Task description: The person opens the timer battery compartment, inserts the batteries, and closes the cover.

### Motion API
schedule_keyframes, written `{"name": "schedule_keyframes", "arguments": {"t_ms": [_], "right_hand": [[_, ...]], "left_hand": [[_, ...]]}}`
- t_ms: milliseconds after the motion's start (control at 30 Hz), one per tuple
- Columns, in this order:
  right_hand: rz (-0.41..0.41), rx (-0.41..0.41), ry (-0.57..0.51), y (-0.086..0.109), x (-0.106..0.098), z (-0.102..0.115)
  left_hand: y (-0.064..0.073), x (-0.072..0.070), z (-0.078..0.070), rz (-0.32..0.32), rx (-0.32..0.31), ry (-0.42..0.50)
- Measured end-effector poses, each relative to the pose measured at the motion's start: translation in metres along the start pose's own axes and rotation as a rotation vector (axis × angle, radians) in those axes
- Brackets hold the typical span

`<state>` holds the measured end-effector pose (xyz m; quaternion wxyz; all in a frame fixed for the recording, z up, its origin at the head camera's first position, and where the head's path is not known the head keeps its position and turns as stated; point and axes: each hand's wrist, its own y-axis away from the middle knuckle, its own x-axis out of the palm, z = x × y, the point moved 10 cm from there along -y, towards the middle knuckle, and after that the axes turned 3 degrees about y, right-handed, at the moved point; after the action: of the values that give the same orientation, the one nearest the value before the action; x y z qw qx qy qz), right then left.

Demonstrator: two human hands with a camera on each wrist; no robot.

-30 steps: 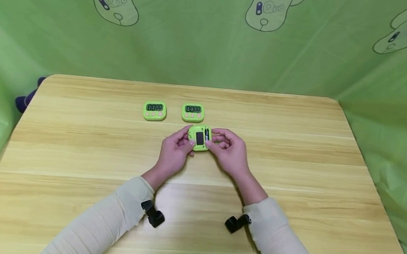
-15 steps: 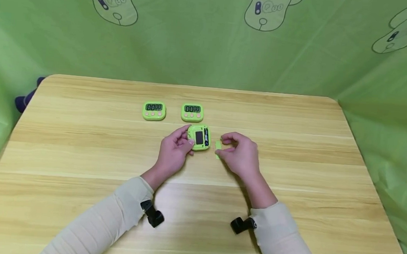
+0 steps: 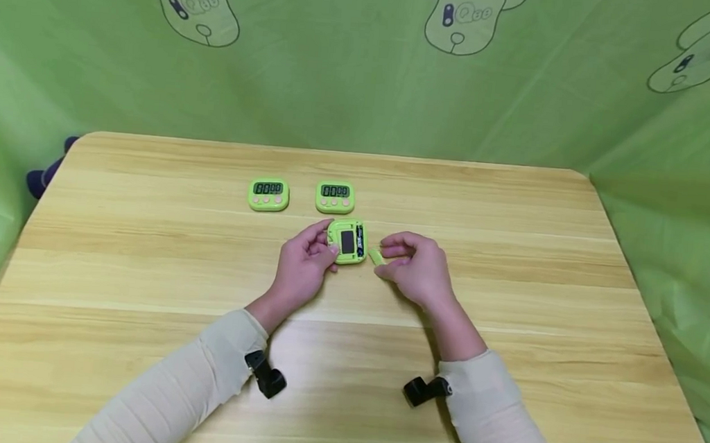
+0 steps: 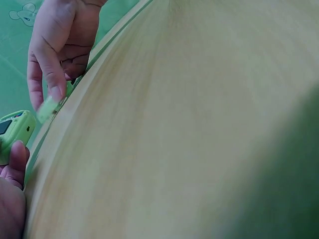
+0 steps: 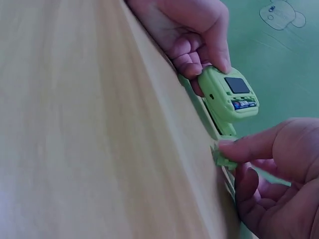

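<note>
My left hand (image 3: 304,265) grips a green digital timer (image 3: 357,258) by its left side, back face up. A dark rectangular pad (image 5: 237,85) sits on that back, and beside it a battery (image 5: 244,104) lies in the uncovered compartment. Just right of the timer, my right hand (image 3: 418,269) pinches a small green battery cover (image 3: 376,256) between thumb and fingers. The cover is tilted and apart from the timer; in the left wrist view the cover (image 4: 47,109) is blurred.
Two more green timers, a left one (image 3: 269,194) and a right one (image 3: 334,197), lie face up behind the hands, their displays showing digits. The wooden table (image 3: 341,401) ends at a green curtain (image 3: 340,95) printed with cartoon heads.
My right hand has drawn back from the timer to the right, bringing the battery cover into view. The cover has since turned from upright to slanted. My left hand stays in place.
</note>
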<state>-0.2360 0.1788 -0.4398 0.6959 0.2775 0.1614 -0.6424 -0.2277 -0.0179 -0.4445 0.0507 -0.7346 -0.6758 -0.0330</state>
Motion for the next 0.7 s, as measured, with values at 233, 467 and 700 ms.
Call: {"name": "schedule_keyframes", "arguments": {"t_ms": [233,467,700], "right_hand": [[0.024,0.016,-0.289,-0.002,0.006,-0.002],[0.089,-0.054,-0.379,-0.002,0.017,0.011],[0.032,-0.068,-0.357,-0.007,0.019,0.009]], "left_hand": [[0.007,0.002,-0.019,0.005,0.016,-0.002],[-0.001,0.0,0.004,0.015,0.005,0.005],[-0.004,-0.002,0.013,0.015,0.023,0.013]]}}
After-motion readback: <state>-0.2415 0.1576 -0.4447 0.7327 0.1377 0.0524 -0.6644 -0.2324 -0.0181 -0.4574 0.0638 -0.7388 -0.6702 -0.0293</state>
